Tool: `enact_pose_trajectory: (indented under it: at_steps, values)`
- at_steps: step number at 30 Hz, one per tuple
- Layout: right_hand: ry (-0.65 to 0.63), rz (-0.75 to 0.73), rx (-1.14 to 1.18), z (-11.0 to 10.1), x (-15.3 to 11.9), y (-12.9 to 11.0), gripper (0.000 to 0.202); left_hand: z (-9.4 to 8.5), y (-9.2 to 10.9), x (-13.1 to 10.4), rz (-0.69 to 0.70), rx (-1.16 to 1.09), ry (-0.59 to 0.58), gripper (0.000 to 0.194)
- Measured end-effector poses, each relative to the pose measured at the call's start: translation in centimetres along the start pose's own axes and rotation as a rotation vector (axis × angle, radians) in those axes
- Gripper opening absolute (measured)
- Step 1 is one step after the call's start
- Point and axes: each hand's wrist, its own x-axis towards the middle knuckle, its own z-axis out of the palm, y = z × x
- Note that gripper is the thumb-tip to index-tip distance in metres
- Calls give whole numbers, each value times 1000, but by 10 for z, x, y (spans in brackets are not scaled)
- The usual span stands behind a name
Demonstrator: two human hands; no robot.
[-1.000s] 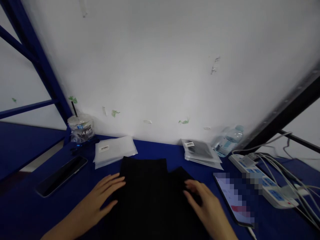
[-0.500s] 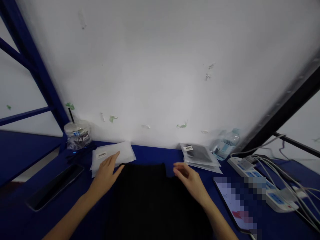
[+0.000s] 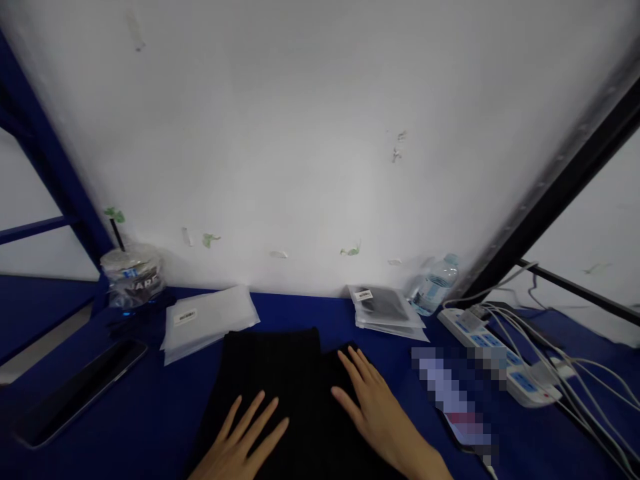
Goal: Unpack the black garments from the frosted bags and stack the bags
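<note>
Running lengthwise fwd, it seems, black cloth point(image 3: 273, 363) lies under L hand point(image 3: 241, 443), open & spread on its L side, & R hand point(image 3: 375, 410), open on its R.

plain black fabric point(image 3: 273, 367), blue tabletop point(image 3: 303, 312), white wall point(image 3: 300, 147) with green patches point(image 3: 211, 240), white-and-blue power strip point(image 3: 524, 387)

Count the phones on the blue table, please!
2: a dark-screened phone left of the black cloth, and a lit phone right of it, near the white power strip. Others could be hidden.
</note>
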Motion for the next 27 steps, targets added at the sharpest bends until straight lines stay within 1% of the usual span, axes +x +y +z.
enact_pose_trajectory:
  at_steps: [2, 5, 7, 9, 11, 13, 16, 18, 20, 22, 23, 25, 27]
  values:
    - [-25, 39, -56, 12, -6, 3, 71, 3, -4, -1, 6, 27, 18, 86]
    - [-18, 31, -84, 22, -11, 10, 76, 4, -7, -1, 34, 70, 29, 86]
    - [-28, 14, -65, 19, -9, 13, 76, 5, -8, 0, 53, 90, 25, 88]
    - [-40, 9, -7, 9, -2, 19, 72, 6, -9, -1, 53, 96, 20, 88]
    - [32, 80, 49, -7, 12, 31, 58, 8, -10, -1, 45, 83, 21, 85]
    - [195, 241, 53, -24, 30, 53, 42, 9, -10, -2, 33, 63, 20, 83]
    - [342, 450, 1, -44, 56, 89, 34, 8, -10, -1, 27, 45, 2, 85]
    - [405, 517, -21, -49, 67, 107, 34, 6, -9, 0, 27, 32, -7, 86]
    - [439, 512, -17, -47, 72, 114, 36, 3, -7, 0, 25, 12, -5, 86]
    - [460, 470, 16, -44, 74, 114, 29, 0, -4, -1, 6, -21, -6, 85]
    - [469, 445, 43, -42, 74, 112, 25, -1, -2, -3, -24, -47, -6, 85]
    - [487, 392, 119, -39, 73, 105, 24, -4, 2, -6, -121, -133, 11, 79]
    - [512, 332, 218, -35, 70, 94, 30, -8, 5, -6, -281, -297, 46, 65]
